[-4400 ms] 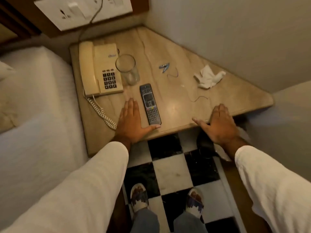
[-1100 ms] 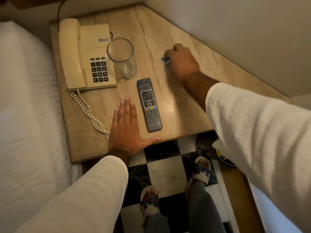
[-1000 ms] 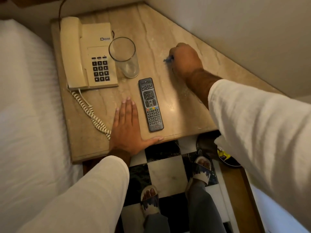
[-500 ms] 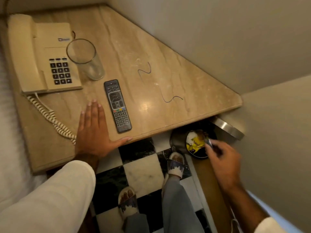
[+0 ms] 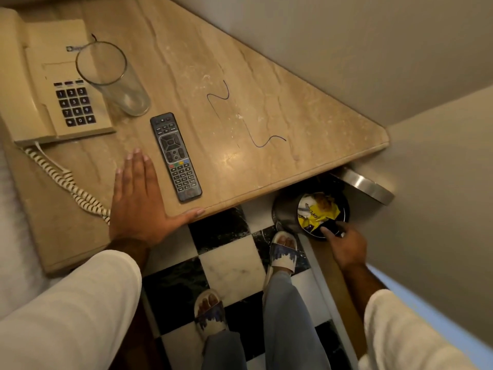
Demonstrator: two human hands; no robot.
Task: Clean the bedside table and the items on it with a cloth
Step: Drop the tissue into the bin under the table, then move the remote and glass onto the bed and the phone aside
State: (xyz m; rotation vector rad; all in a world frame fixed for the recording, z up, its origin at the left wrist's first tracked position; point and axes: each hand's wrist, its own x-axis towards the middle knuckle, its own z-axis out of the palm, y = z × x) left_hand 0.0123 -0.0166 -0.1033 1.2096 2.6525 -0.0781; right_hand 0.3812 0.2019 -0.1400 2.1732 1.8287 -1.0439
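The beige marble bedside table [image 5: 280, 108] carries a cream telephone [image 5: 40, 84], an empty drinking glass [image 5: 114, 81] and a black remote [image 5: 174, 156]. Two thin dark threads [image 5: 218, 96] [image 5: 266, 141] lie on its bare right part. My left hand [image 5: 136, 201] rests flat at the front edge, just left of the remote, fingers spread. My right hand [image 5: 346, 247] is low beside the table, over the rim of a small open bin [image 5: 282, 212]; its fingers are mostly hidden. No cloth is in view.
The bin holds a yellow wrapper [image 5: 317, 212] and white paper; its steel lid [image 5: 365, 185] stands up against the wall. White bed [image 5: 10, 263] on the left. My sandalled feet [image 5: 282, 252] [image 5: 209, 311] stand on black-and-white tiles.
My right hand took the small blue item off the table and swung down to the bin. The crumpled white tissue is gone from the table. The left hand stayed flat.
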